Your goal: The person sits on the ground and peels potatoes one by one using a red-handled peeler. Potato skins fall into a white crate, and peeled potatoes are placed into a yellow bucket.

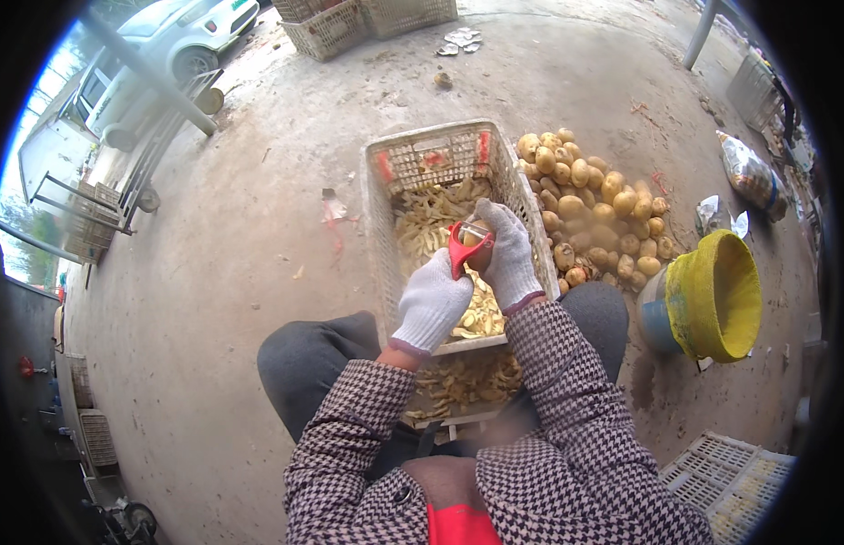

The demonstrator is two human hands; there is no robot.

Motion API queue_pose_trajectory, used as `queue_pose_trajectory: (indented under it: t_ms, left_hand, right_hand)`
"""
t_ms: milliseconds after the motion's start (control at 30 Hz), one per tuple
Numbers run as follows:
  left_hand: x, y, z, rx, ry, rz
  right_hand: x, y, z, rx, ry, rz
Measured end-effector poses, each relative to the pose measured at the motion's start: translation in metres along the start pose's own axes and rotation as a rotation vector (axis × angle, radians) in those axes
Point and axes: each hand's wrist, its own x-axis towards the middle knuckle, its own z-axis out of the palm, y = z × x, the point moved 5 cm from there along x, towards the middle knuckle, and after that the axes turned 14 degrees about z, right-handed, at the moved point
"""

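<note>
My left hand [435,300], in a white knitted glove, is closed around the handle of a red Y-shaped peeler [457,251]. The peeler's metal blade lies against a potato [482,256], which my gloved right hand [510,252] grips from the far right side. Glove and peeler hide much of the potato. Both hands are above a white plastic crate [376,225] standing between my knees. Inside it are many potato peelings [422,211], brownish at the far end and pale yellow nearer me. More peelings [463,381] lie on the ground below the crate's near edge.
Right of the crate is a heap of potatoes [604,211]. A bucket with a yellow woven sack [688,300] over its rim stands by my right knee. Stacked crates [326,30] are ahead, another crate [718,477] at lower right. A cart [149,157] and white car [183,41] stand left.
</note>
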Motion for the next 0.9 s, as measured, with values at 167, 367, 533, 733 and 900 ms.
queue_pose_trajectory:
  t_ms: [167, 367, 533, 733, 900]
  left_hand:
    - [-0.018, -0.025, 0.019, 0.186, -0.128, -0.08]
    - [-0.036, -0.04, 0.023, 0.179, -0.226, -0.217]
    - [-0.008, -0.008, 0.001, 0.184, -0.06, -0.035]
    - [-0.038, -0.024, 0.031, 0.424, -0.518, -0.205]
    - [-0.023, -0.022, 0.003, -0.078, 0.022, -0.006]
  right_hand:
    - [-0.001, -0.008, -0.011, 0.012, 0.237, 0.16]
    - [-0.005, -0.039, -0.007, -0.081, 0.296, -0.045]
    - [-0.016, -0.017, 0.011, -0.277, 0.243, 0.04]
    - [-0.006, -0.047, -0.005, 0.301, 0.122, 0.181]
    - [-0.006, -0.025, 0.001, 0.22, 0.019, 0.147]
